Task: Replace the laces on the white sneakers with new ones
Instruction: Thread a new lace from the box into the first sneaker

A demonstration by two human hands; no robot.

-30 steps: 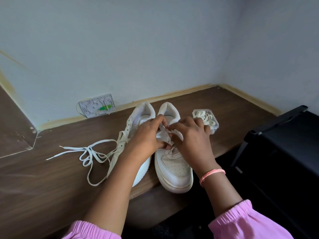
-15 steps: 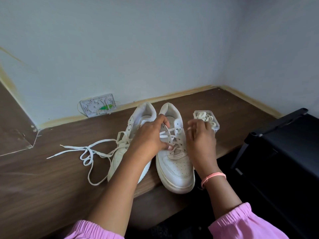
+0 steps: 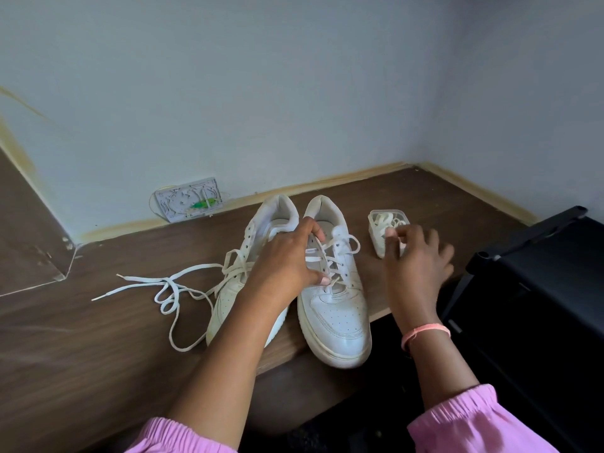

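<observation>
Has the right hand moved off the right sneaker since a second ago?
Yes. The right hand left the right sneaker and went rightward, toward the clear container of laces.

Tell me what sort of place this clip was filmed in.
Probably a room in a home, not a workshop: a wood-grain desk built into a corner of plain painted walls, an uncovered wall socket box at its back edge, and black furniture alongside.

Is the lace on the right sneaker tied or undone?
Undone. The lace sits loose across the right sneaker, with open loops and no knot.
</observation>
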